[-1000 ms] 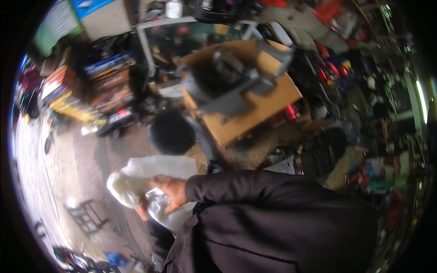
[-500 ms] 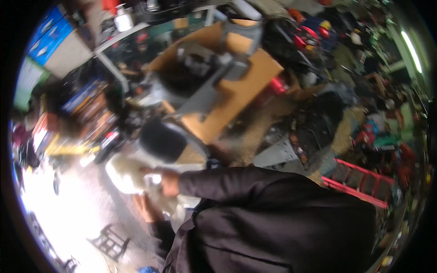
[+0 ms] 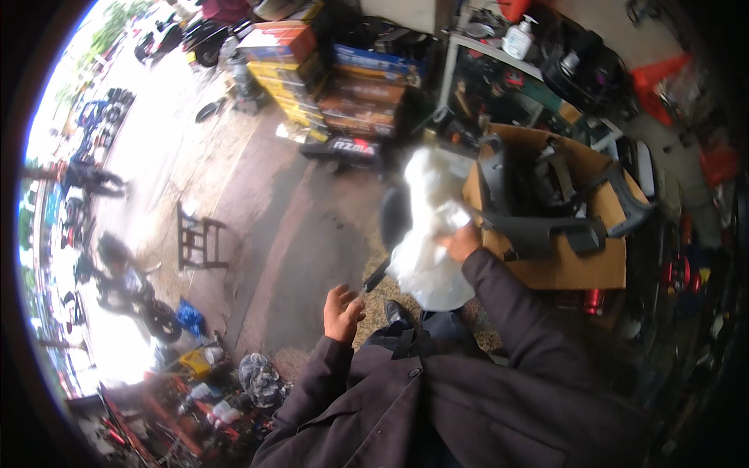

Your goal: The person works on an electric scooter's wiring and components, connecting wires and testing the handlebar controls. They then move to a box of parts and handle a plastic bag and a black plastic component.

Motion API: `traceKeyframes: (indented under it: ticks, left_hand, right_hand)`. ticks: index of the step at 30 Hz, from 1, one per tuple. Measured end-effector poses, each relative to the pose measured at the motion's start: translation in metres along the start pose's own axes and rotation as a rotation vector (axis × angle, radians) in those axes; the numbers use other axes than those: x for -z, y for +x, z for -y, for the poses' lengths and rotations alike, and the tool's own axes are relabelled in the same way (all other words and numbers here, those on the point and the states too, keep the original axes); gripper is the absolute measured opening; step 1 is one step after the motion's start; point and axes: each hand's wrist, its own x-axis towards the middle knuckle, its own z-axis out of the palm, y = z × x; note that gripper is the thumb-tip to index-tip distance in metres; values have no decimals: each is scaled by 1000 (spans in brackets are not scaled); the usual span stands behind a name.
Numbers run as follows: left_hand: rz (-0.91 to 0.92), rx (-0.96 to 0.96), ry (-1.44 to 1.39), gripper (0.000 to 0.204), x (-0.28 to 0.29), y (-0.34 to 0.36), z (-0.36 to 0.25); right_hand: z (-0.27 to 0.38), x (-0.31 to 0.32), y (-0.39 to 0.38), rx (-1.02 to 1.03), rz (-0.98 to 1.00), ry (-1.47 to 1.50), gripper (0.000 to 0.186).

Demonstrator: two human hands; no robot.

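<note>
My right hand (image 3: 463,242) is closed on a bundle of white, translucent plastic wrapping (image 3: 425,265), blurred by motion, hanging in front of me beside the cardboard box. Whether anything is inside the wrapping cannot be told. Lower and to the left, my left hand (image 3: 343,313) is apart from the bundle, its fingers loosely spread. A dark bar (image 3: 377,275) with a greyish end points toward its fingertips; whether they touch is unclear. Behind the bundle shows part of a black rounded seat (image 3: 394,216). To the right, the open cardboard box (image 3: 562,265) holds several grey plastic panels (image 3: 538,234).
Stacked boxes (image 3: 285,78) stand at the back, near a glass case (image 3: 495,86) bearing a white pump bottle (image 3: 518,37). A dark metal frame (image 3: 201,240) stands on the floor at left, near a parked motorcycle (image 3: 136,292). Clutter (image 3: 211,405) lies at lower left.
My view has swung left toward the bright street. Both hands were together at the white wrapping; now the left hand has come away from it, while the right keeps hold.
</note>
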Motion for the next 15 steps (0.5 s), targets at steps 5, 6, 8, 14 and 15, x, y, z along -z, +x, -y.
traceKeyframes:
  ticks: [5, 6, 8, 14, 15]
  left_hand:
    - [-154, -12, -71, 60, 33, -19, 24]
    - [-181, -6, -83, 60, 38, -23, 28]
    - [-242, 0, -83, 61, 43, -30, 35]
    - [-300, 9, -19, 59, 47, -37, 53]
    - [-293, 8, -23, 59, 48, -36, 55]
  right_hand:
    - [22, 33, 134, 247, 0, -45, 72]
    - [26, 33, 147, 304, -168, -187, 76]
    - [30, 36, 174, 356, -324, -315, 84]
    - [-59, 13, 113, 22, -132, -515, 60]
    - [-78, 3, 95, -19, -96, -461, 54]
